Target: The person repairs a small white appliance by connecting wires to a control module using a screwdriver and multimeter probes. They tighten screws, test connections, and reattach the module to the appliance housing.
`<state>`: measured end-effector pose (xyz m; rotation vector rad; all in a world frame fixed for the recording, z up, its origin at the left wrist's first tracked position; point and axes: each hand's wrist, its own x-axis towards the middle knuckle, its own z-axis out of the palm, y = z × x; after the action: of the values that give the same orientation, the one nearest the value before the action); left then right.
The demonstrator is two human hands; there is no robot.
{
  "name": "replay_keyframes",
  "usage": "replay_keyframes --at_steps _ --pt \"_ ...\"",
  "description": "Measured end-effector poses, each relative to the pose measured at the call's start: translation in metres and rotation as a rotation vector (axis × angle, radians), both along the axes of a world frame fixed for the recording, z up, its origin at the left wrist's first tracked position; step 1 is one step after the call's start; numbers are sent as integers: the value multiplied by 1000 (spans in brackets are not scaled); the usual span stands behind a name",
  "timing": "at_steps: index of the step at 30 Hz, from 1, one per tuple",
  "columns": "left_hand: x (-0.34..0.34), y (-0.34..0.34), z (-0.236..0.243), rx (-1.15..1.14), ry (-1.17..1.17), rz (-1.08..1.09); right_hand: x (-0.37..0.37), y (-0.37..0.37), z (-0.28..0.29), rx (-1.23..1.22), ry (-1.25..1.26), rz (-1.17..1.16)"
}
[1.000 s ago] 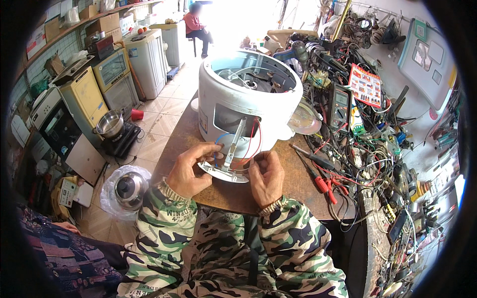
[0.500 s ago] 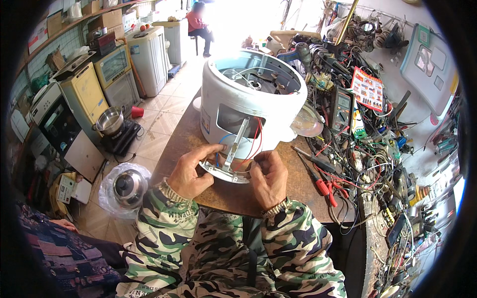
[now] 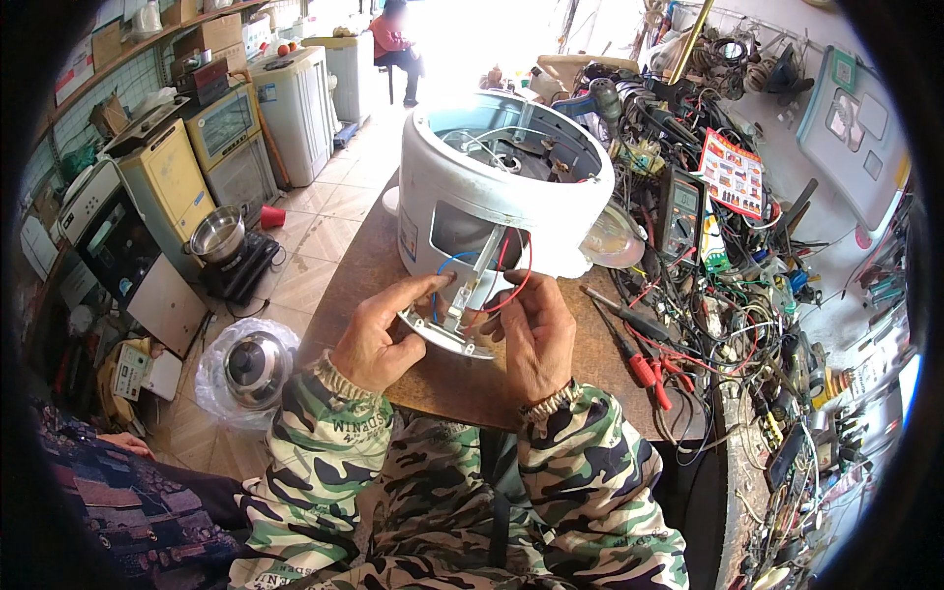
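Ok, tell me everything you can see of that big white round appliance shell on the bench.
The big white round appliance shell looks like glossy plastic, a wide drum standing on the brown wooden bench with its open end up. Inside show metal brackets and thin wires. A window is cut in its front wall; red and blue wires and a metal strip run from it down to the small curved white panel that the left hand and right hand hold just in front. Neither hand touches the shell itself.

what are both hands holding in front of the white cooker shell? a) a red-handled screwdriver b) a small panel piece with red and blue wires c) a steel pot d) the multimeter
b: the left hand and right hand pinch a small panel piece trailing red and blue wires to the white cooker shell.
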<state>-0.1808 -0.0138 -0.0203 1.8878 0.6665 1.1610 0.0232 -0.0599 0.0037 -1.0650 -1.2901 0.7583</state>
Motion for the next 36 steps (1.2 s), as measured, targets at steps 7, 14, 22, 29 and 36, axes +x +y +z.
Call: replay_keyframes --at_steps 7,14,22,29,36 --pt "1 7 15 -39 -44 14 1 6 5 98 108 -9" --pt "7 20 9 12 -132 17 8 7 -9 124 8 -43" --pt "8 25 7 -13 -154 17 3 7 3 406 -436 -391" --pt "9 26 12 22 -133 33 -2 13 30 514 -560 -326" --pt "14 30 20 51 -73 22 -3 25 36 466 -467 -340"
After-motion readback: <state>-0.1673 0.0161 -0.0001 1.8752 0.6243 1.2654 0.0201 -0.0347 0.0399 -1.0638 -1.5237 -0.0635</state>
